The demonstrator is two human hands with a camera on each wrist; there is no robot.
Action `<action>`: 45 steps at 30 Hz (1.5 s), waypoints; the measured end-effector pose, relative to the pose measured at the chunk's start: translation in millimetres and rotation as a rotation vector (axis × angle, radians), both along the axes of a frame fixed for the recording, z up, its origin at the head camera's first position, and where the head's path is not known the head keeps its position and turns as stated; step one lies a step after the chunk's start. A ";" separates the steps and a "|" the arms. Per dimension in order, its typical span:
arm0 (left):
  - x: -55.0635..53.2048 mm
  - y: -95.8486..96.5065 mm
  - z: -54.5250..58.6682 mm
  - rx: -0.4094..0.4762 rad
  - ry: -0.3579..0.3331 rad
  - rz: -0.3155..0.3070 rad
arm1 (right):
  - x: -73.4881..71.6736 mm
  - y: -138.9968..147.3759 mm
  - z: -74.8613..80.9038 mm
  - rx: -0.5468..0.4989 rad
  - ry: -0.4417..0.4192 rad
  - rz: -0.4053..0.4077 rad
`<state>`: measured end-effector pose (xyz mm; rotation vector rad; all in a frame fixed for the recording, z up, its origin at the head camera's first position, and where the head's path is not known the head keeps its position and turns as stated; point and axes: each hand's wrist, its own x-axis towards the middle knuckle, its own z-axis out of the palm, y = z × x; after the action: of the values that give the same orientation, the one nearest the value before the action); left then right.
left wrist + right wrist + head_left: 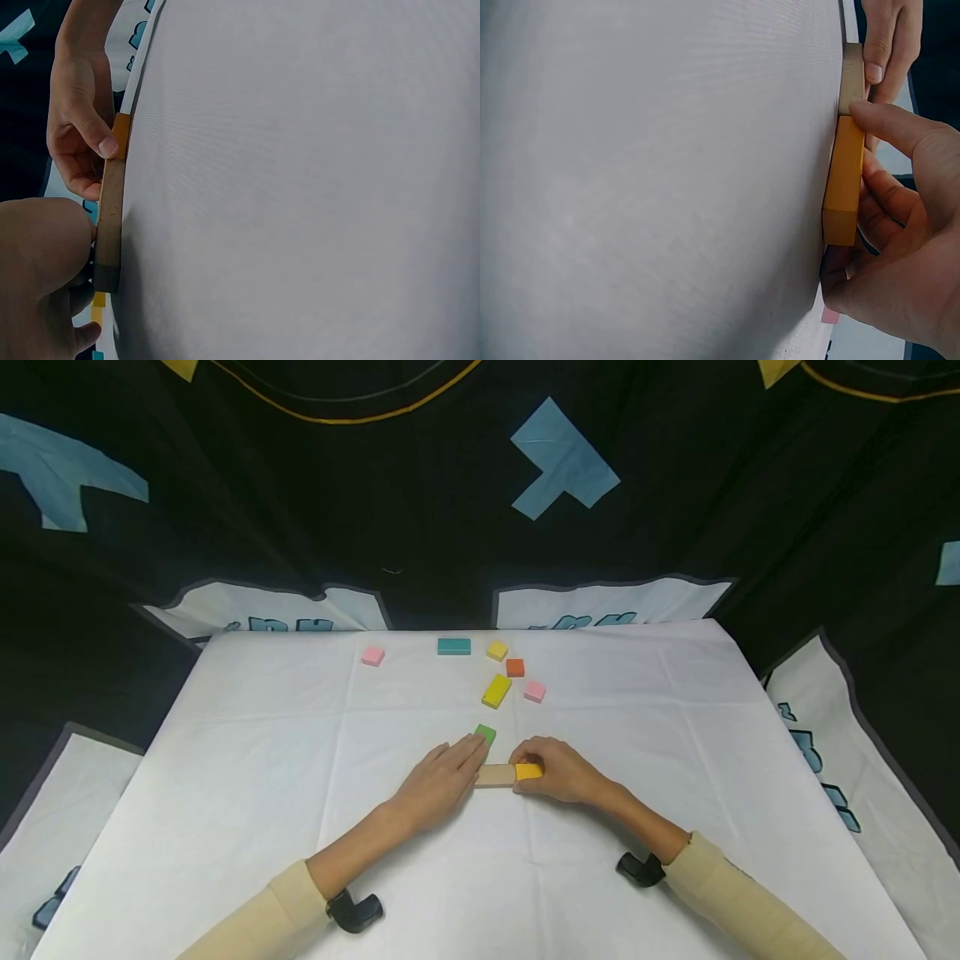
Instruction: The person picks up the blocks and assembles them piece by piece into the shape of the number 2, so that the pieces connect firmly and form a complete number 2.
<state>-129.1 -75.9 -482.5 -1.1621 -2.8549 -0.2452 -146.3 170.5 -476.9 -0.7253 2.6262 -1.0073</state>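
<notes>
Two wooden blocks lie end to end on the table: a tan block and, at its right end, an orange-yellow block. My right hand pinches the orange-yellow block between thumb and fingers; the right wrist view shows the thumb near the joint with the tan block. Over the tan block's left end lies my left hand, fingers stretched forward together and thumb near the block. A green block is partly hidden by the left fingertips.
Farther back lie a yellow-green block, a red-orange block, a small yellow block, a teal block and two pink blocks, one at left, another pink block at right. A white cloth covers the table.
</notes>
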 end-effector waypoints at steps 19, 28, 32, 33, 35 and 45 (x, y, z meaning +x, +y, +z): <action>-2.8 -1.7 -1.8 0.021 0.011 -0.009 | -28.0 -5.4 -0.1 -0.089 -0.055 -0.199; -3.5 -1.8 -2.9 -0.002 0.011 -0.018 | -48.8 -8.0 0.0 -0.141 0.011 -0.304; -3.2 -2.0 -3.3 -0.001 0.012 -0.019 | -57.2 -9.1 1.4 -0.154 0.045 -0.318; -3.0 -2.1 -3.2 0.000 0.012 -0.019 | -59.3 -9.3 1.4 -0.157 0.047 -0.322; -2.7 -2.0 -3.1 0.000 0.011 -0.021 | -62.5 -9.6 2.4 -0.166 0.051 -0.323; -1.1 -2.7 -0.5 -0.007 0.010 -0.016 | -78.7 -15.4 4.1 -0.117 0.109 -0.322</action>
<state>-130.2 -78.6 -483.0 -1.1840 -2.8416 -0.2303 -225.1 155.0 -472.8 -0.3953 2.8604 -1.2467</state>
